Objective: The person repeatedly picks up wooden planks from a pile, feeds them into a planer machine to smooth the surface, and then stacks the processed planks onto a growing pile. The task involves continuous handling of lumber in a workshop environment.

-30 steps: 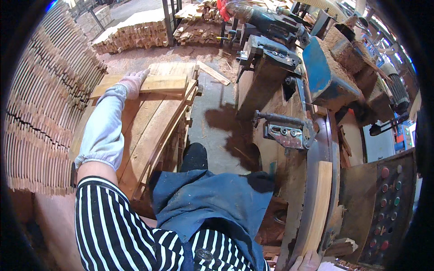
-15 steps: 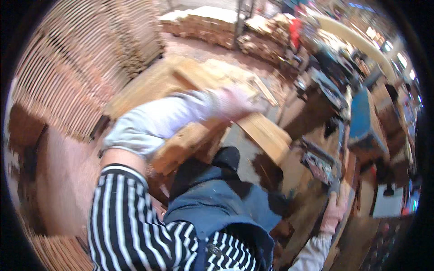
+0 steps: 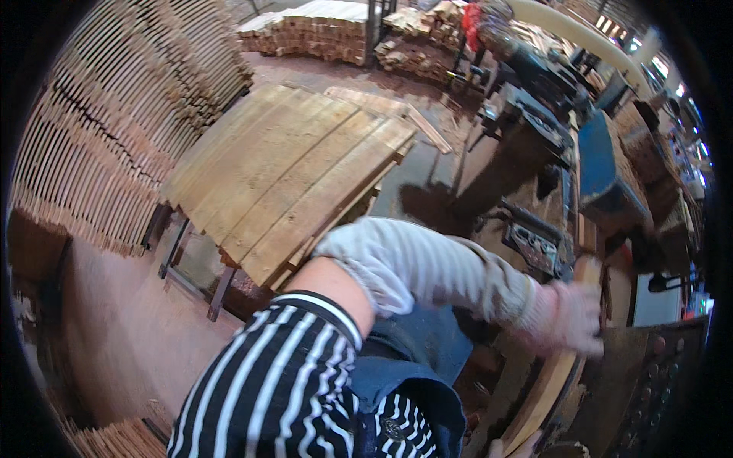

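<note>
A long wooden board (image 3: 548, 385) lies along the machine bed on my right, sloping from the lower edge up to the machine's guide. My left hand (image 3: 563, 317), in a pale knitted glove, reaches across my body and closes over the board partway along it. Down at the lower edge my right hand (image 3: 521, 447) grips the near end of the same board; only its fingers show. Ahead of me, a stack of wide wooden boards (image 3: 282, 164) rests on a low metal stand, its top layer lying side by side.
Tall stacks of thin slats (image 3: 114, 130) rise at the left. A blue metal chute (image 3: 599, 164) and a dark machine head (image 3: 527, 126) stand along the right. Timber piles (image 3: 313, 34) and a pale hose (image 3: 580, 30) are at the back. A loose strip (image 3: 430, 130) lies beyond the stack.
My left hand has swung right, from above the stack to the machine bed, bringing a board with it. My right hand has drawn back toward the lower edge and now holds the board's near end.
</note>
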Tool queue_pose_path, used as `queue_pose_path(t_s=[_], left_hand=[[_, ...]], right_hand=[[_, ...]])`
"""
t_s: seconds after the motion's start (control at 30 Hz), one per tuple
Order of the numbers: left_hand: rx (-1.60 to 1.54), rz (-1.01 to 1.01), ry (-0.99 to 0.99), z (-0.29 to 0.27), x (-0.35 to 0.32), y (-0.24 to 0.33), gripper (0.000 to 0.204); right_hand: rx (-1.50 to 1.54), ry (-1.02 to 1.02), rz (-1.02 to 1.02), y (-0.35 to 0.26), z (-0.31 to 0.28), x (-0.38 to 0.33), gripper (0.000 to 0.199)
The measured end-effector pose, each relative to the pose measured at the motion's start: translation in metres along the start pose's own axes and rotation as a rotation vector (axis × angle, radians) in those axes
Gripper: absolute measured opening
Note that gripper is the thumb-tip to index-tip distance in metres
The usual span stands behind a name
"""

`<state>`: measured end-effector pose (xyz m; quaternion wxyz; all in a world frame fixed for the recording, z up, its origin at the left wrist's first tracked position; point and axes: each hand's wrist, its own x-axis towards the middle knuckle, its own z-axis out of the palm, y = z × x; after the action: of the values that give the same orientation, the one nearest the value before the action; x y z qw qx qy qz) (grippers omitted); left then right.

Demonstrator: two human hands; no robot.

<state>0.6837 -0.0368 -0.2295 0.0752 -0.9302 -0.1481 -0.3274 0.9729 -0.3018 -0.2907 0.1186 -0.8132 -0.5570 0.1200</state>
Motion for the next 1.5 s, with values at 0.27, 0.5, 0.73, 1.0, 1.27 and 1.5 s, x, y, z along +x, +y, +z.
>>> queue_pose_path(t_s=[0.27, 0.5, 0.73, 1.0, 1.27, 1.5], left_hand=[[0.314, -0.951, -0.471, -0.052, -0.21, -0.085, 0.1], [0.551, -1.503, -0.593, -0.105, -0.349, -0.031, 0.103], [0.245, -1.635, -0.424, -0.109, -0.346, -0.077, 0.05], [0.577, -1.645, -0.615, -0.165, -0.41, -0.065, 0.086], [0.52, -1.859, -0.837, -0.154, -0.355, -0.083, 0.097], [0.332, -1.574, -0.746, -0.182, -0.304, -0.07, 0.084]], right_hand=[[0.0, 0.552, -0.048, 0.04, 0.027, -0.011, 0.088], [0.129, 0.733, -0.322, -0.001, 0.064, 0.22, 0.068], [0.251, 0.62, -0.441, -0.1, 0.06, 0.259, 0.074], [0.117, 0.216, -0.25, 0.008, 0.028, 0.051, 0.071], [-0.195, 0.381, -0.532, 0.031, 0.022, 0.018, 0.05], [0.048, 0.383, -0.551, -0.033, 0.051, 0.183, 0.045]])
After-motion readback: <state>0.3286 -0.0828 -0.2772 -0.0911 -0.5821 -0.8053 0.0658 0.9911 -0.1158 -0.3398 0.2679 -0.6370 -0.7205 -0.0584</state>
